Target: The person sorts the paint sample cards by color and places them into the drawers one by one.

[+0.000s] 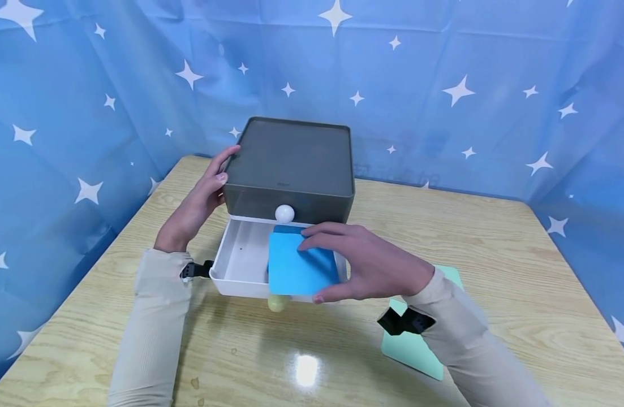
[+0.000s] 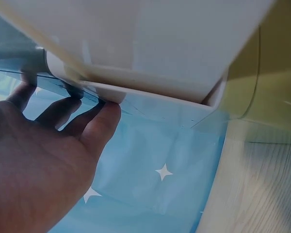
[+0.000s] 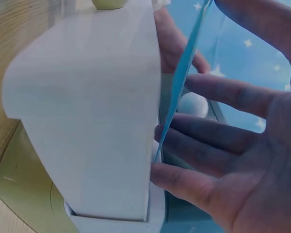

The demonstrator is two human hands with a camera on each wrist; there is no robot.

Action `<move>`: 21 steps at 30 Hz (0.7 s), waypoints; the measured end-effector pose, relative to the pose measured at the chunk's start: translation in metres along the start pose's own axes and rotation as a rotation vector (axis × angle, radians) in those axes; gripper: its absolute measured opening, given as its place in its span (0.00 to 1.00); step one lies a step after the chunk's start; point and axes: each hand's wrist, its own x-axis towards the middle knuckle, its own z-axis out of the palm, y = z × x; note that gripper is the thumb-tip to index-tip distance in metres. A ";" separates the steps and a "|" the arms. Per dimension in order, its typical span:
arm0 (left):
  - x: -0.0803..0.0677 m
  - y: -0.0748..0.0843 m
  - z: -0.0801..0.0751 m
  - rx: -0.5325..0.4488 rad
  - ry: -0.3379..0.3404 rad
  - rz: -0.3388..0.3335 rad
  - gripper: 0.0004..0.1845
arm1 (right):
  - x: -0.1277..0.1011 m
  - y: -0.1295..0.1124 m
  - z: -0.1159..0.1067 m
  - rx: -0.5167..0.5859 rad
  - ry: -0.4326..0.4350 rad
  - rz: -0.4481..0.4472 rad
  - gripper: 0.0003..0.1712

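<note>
A desktop drawer unit has a dark grey upper tier (image 1: 296, 158) with a white knob (image 1: 284, 213). Below it, a white drawer (image 1: 242, 251) with a yellow-green knob (image 1: 277, 303) is pulled out. My left hand (image 1: 197, 200) rests against the unit's left side, fingertips at the top edge. Over the right half of the drawer, my right hand (image 1: 362, 260) holds a thin blue square sheet (image 1: 296, 271), thumb at its near right corner and fingers on its face. Another blue piece (image 1: 286, 229) shows behind it. The right wrist view shows the sheet edge-on.
Light green rectangular sheets (image 1: 413, 353) lie on the wooden table (image 1: 469, 237), partly under my right forearm. The unit's lower housing (image 3: 31, 179) is olive. A blue curtain with white stars (image 1: 418, 73) hangs behind the table.
</note>
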 end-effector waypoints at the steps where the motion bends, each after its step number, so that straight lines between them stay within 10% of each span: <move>1: 0.000 0.000 0.000 0.000 0.001 0.001 0.29 | 0.002 0.001 0.001 -0.003 0.002 -0.011 0.37; 21: 0.000 -0.003 0.001 -0.007 -0.002 0.024 0.30 | 0.014 -0.001 0.018 -0.126 0.005 0.067 0.33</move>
